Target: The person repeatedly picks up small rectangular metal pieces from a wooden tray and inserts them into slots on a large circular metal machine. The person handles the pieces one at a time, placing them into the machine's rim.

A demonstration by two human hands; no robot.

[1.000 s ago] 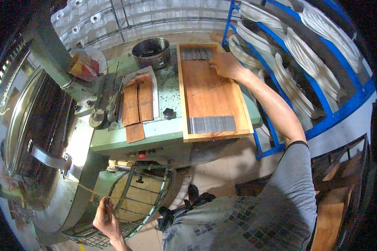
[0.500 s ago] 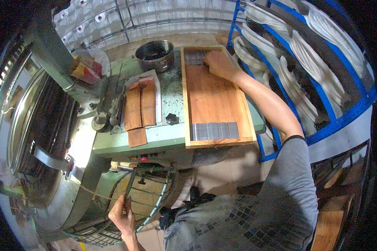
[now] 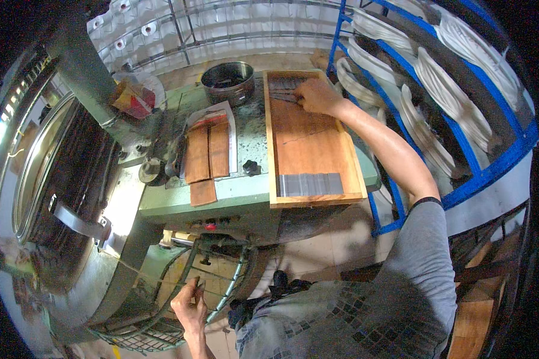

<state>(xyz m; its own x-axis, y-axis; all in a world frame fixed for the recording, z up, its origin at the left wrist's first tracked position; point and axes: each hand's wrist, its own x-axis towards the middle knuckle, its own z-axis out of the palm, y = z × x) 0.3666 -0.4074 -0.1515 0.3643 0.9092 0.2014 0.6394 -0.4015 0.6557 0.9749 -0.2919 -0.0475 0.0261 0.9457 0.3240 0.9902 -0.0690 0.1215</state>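
Observation:
In the far end of a shallow wooden tray (image 3: 360, 188), my right hand (image 3: 318, 97) is closed, its fingertips pinched at a row of thin dark grey needle-like pieces (image 3: 283, 96). A few of these lie slanted by the fingers. Another tight row of thin grey metal pieces (image 3: 309, 185) fills the tray's near end. My left hand (image 3: 188, 305) is held low over a wire basket under the machine, thumb and fingers pinched together. A thin pale strand (image 3: 139, 270) runs from the machine toward it. Whatever the left fingers hold is too small to make out.
Left of the tray, brown wooden slats (image 3: 208, 152) lie on a white sheet beside a black knob (image 3: 251, 168). A dark metal pot (image 3: 227, 84) stands behind. The round machine (image 3: 81, 224) is at left, a blue rack (image 3: 509, 158) with white fabric bundles at right.
My right hand has shifted slightly toward me and right within the tray, and slanted needle-like pieces now show by its fingers. My left hand has moved a little right. The view shifted slightly.

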